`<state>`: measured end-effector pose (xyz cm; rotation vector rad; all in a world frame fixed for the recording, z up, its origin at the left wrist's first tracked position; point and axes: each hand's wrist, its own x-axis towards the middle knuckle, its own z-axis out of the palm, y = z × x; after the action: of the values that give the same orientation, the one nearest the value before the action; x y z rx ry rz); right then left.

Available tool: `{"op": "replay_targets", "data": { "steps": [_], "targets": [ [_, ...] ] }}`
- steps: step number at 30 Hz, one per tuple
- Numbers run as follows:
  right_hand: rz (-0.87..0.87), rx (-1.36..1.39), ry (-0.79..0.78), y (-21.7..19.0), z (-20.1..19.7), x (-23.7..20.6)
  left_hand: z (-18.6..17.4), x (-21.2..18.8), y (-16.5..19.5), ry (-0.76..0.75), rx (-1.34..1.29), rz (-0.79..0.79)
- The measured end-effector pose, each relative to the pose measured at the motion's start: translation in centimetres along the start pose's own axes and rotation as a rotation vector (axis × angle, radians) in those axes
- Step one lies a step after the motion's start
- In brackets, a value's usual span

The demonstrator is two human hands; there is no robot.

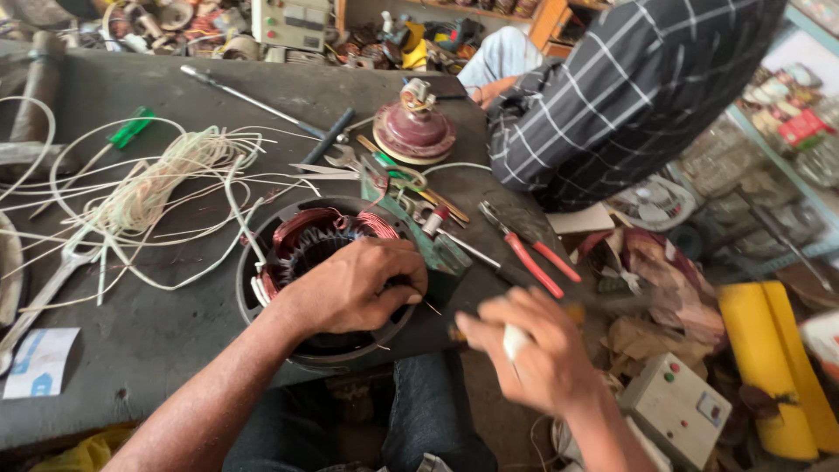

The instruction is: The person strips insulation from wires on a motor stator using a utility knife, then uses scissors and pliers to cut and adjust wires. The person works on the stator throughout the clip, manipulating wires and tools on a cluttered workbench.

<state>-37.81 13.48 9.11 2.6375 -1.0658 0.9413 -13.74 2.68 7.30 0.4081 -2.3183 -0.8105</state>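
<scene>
The motor stator (325, 262) is a round dark metal ring lying flat near the front edge of the grey bench (157, 332), its open bore facing up. Reddish copper coils (323, 223) run around the inside of the ring, with a few white sleeved leads at its left rim, and the left hand rests across its near right side, covering part of the coils. The small white piece (516, 341) sits pinched in the fingers of the right hand just off the bench edge; it is blurred, so its shape cannot be told.
</scene>
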Motion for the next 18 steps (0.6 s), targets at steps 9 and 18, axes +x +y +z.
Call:
{"op": "replay_targets", "data": {
  "steps": [9,18],
  "targets": [
    [-0.202,0.153,-0.067,3.3,2.1,2.3,-0.1,0.0,0.0,0.01,0.012,0.003],
    [0.157,0.219,0.177,1.6,0.4,-1.4,-0.1,0.1,0.0,-0.014,-0.02,-0.02]
  ]
}}
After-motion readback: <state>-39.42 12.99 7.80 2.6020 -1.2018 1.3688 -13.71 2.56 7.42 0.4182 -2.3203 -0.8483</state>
